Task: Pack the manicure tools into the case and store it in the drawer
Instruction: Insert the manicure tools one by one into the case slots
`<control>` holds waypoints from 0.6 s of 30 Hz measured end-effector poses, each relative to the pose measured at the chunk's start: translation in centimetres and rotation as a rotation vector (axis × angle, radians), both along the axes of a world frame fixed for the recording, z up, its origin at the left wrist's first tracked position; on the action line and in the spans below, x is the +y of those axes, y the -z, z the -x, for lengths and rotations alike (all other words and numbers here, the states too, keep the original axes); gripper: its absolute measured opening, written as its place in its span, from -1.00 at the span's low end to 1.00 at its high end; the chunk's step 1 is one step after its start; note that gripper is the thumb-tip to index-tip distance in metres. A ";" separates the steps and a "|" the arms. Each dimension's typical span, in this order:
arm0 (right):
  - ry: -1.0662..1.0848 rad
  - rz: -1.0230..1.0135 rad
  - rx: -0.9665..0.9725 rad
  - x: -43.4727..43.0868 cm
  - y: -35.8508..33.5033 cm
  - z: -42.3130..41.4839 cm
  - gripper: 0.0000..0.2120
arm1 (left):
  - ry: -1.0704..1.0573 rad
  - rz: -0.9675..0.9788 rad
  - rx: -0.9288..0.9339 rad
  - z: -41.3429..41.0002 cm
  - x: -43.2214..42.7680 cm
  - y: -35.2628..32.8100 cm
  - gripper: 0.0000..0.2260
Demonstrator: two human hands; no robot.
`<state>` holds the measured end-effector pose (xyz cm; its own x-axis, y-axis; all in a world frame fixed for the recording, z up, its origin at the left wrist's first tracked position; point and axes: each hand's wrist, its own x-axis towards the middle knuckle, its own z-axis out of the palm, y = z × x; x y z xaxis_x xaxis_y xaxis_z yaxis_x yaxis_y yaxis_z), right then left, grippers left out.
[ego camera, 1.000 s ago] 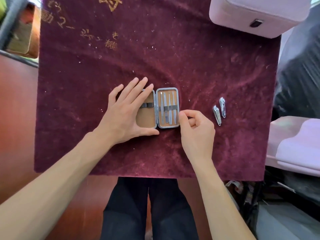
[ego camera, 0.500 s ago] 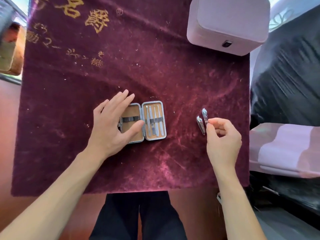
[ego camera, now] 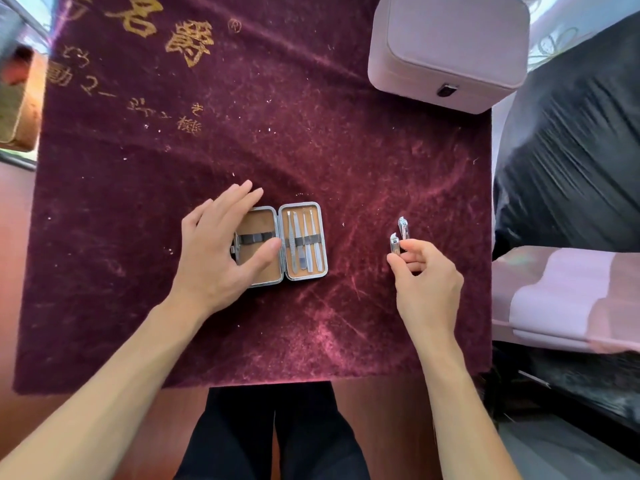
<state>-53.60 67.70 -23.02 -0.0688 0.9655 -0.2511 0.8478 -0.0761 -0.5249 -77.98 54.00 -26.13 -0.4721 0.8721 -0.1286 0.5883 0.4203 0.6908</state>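
Note:
A small metal-rimmed manicure case (ego camera: 302,208) lies open flat on the dark red velvet cloth (ego camera: 311,140). Its right half holds several slim steel tools (ego camera: 304,242) under an elastic band. My left hand (ego camera: 221,247) rests flat on the left half, fingers apart, thumb across its band. Two silver nail clippers lie to the right on the cloth. My right hand (ego camera: 426,275) pinches the near end of the nearer clipper (ego camera: 394,241) between thumb and forefinger. The farther clipper (ego camera: 404,227) lies free beside it.
A closed pale pink box (ego camera: 450,46) with a dark front clasp stands at the cloth's far right corner. A pink padded piece (ego camera: 568,299) sits off the right edge, beside black plastic sheeting (ego camera: 575,150). My dark trousers (ego camera: 270,434) show below the cloth's near edge.
My right hand left the case's right edge and moved right to the two clippers, now pinching the nearer one. My left hand stayed on the case's left half.

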 end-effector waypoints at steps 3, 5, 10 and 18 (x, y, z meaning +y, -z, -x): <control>-0.060 -0.038 -0.127 -0.1 -0.2 0.2 -0.86 | -0.032 -0.012 -0.043 -0.2 0.2 -0.3 -0.37; -0.080 -0.039 -0.179 0.2 -0.3 0.2 -0.86 | -0.104 -0.037 -0.115 -0.4 0.4 -0.9 -0.37; -0.110 0.004 -0.249 0.7 -0.7 0.5 -0.88 | -0.305 -0.162 -0.091 -2.0 0.1 -3.3 -0.51; -0.011 0.146 0.160 -0.3 -2.9 2.5 -0.87 | -0.314 -0.191 -0.283 -5.4 0.2 -5.2 -0.71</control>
<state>-56.08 67.36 -20.09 -0.1292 0.9186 -0.3735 0.7557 -0.1527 -0.6369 -72.60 54.22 -20.97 -0.6863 0.7134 -0.1416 0.2303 0.3979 0.8881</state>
